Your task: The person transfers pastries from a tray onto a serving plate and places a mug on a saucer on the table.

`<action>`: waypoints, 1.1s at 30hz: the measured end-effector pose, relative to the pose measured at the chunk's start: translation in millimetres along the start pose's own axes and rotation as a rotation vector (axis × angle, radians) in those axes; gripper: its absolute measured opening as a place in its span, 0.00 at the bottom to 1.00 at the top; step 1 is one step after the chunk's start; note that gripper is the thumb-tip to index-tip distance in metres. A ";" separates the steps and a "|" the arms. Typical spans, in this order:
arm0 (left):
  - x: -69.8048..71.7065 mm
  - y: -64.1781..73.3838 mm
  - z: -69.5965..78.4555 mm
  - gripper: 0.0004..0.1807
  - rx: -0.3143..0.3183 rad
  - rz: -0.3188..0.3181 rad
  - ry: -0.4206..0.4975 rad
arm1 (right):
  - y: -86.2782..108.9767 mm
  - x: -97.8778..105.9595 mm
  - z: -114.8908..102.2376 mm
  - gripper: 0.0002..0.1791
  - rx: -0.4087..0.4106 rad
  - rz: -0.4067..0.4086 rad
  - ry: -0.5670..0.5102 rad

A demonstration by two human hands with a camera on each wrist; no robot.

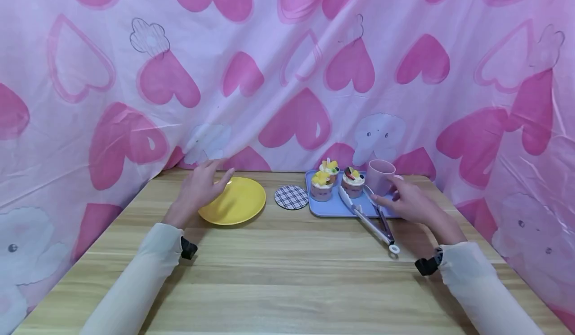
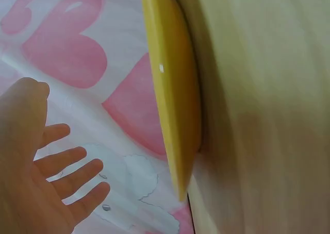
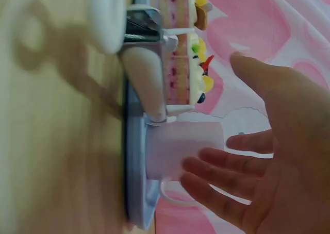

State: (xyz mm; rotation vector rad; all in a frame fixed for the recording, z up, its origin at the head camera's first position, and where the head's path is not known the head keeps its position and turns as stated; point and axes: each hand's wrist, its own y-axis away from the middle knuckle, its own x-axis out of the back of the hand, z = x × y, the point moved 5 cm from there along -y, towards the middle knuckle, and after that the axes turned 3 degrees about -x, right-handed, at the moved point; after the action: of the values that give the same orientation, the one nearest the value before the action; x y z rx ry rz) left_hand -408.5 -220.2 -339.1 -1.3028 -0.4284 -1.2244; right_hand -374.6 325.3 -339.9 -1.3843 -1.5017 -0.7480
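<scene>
My left hand [image 1: 197, 190] hovers at the left edge of a yellow plate [image 1: 240, 202], its fingers spread. In the left wrist view, a gap separates those fingers from the plate's rim [image 2: 175, 105]. At the right, my right hand [image 1: 406, 201] reaches beside a pink mug [image 1: 379, 177] with loosely extended fingers. The right wrist view shows the mug [image 3: 178, 141] standing on the tray, its handle close to those fingertips. Metal tongs [image 1: 370, 223] with pale tips lean over the blue tray's [image 1: 330, 208] front edge, jaws apart, ring end toward me.
Three fruit-topped dessert cups [image 1: 321, 190] stand on the tray, left of the mug. Between plate and tray lies a round checked coaster [image 1: 291, 197]. A pink heart-print curtain [image 1: 287, 75] hangs behind the wooden table [image 1: 287, 285].
</scene>
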 end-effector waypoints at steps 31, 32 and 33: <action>-14.6 24.9 -22.8 0.27 0.080 -0.173 0.088 | 27.1 -50.6 6.1 0.52 -0.166 -0.212 -0.145; -15.4 25.6 -23.8 0.26 0.085 -0.183 0.090 | 27.1 -50.4 5.6 0.51 -0.149 -0.204 -0.130; -16.2 26.4 -25.1 0.26 0.089 -0.192 0.088 | 26.9 -50.4 5.1 0.51 -0.137 -0.195 -0.113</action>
State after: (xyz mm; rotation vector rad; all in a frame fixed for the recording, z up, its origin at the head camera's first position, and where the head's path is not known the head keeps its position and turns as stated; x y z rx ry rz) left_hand -401.4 -240.5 -372.6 -1.1476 -0.5484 -1.4015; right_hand -352.9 314.2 -391.9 -1.4150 -1.7190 -0.9211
